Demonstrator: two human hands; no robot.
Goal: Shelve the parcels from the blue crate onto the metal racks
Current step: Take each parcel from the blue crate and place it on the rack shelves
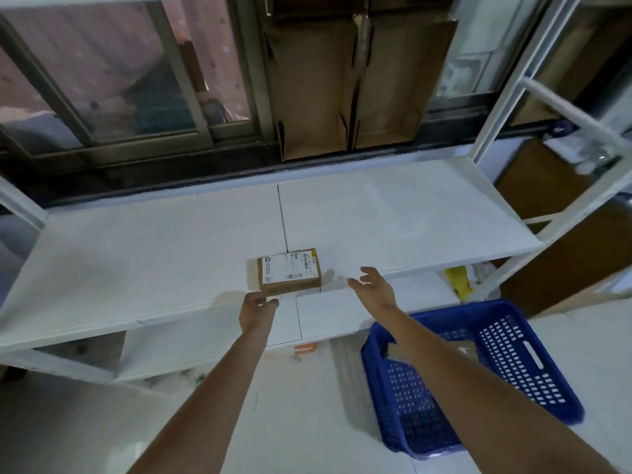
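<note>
step in hand: since the small cardboard parcel (pixel 289 270) already lies flat on the white metal shelf (pixel 410 213), close to the front edge, the setting-down looks all but finished and only a last nudge seems to be needed.
how to do it well: the parcel is best pushed a little deeper, away from the lip, and squared to the seam between the shelf panels so that room is left on both sides.
left hand (pixel 257 308): it is held at the parcel's near left corner, fingers curled; whether the corner is pinched or only touched cannot be told.
right hand (pixel 374 285): it is kept just beside the parcel, apart from it, fingers spread and relaxed, nothing being held.
parcel: a flat brown box, its top covered by a white shipping label with barcodes, the label facing up.
blue crate (pixel 533 354): it stands on the floor at the right, below the shelf; something brown is glimpsed inside behind the right forearm.
</note>
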